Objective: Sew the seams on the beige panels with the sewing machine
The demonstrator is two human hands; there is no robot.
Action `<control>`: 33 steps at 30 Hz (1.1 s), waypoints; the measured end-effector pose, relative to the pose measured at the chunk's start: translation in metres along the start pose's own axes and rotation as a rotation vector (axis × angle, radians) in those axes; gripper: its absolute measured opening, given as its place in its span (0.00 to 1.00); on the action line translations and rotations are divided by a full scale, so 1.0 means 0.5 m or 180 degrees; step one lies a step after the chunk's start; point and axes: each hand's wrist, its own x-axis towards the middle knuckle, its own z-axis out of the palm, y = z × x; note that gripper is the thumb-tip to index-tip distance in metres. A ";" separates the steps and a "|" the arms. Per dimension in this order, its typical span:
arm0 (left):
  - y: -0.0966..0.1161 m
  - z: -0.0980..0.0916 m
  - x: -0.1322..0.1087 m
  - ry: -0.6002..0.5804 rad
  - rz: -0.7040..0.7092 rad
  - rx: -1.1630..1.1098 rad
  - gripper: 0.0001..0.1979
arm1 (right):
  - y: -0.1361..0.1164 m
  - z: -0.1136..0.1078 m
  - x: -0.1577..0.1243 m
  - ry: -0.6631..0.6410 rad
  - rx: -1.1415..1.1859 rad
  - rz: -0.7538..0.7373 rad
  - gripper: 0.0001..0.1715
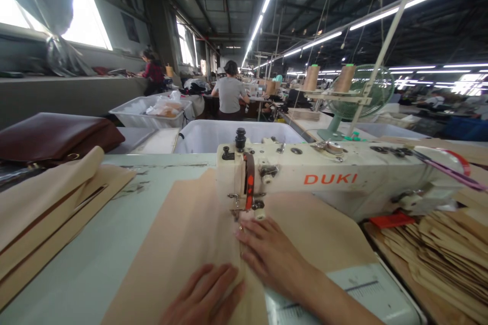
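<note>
A large beige fabric piece (171, 228) lies under the head of a white sewing machine (282, 172) marked DUKI. My right hand (267, 249) rests flat on it, fingertips close by the presser foot (236, 213). Nearer to me, my left hand (209, 292) presses on the same piece with its fingers stretched out, left of a seam line. Both hands hold the material down without gripping it. The needle itself is too small to make out.
Stacked beige panels (68, 213) lie on the left of the pale green table, beside a brown leather bag (53, 137). Folded beige strips (450, 254) fill the right side. Behind the machine stand a white bin (236, 132), thread cones (311, 78) and a green fan (362, 91). A co-worker (230, 91) sits further back.
</note>
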 end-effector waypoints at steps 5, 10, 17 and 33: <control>-0.007 -0.028 0.015 -0.0190 -0.0170 -0.0409 0.21 | 0.008 -0.022 0.034 0.0135 0.0338 0.0617 0.11; -0.003 -0.030 0.012 -0.0060 -0.0283 -0.0583 0.27 | 0.001 -0.017 0.080 0.0147 0.0085 0.1158 0.04; 0.012 -0.058 0.021 0.0062 -0.0408 -0.0673 0.35 | 0.016 0.031 0.105 0.0262 -0.0109 0.1462 0.08; -0.008 -0.068 0.050 -0.0407 -0.0645 -0.0671 0.40 | 0.022 -0.008 0.049 0.0564 -0.0149 0.0641 0.07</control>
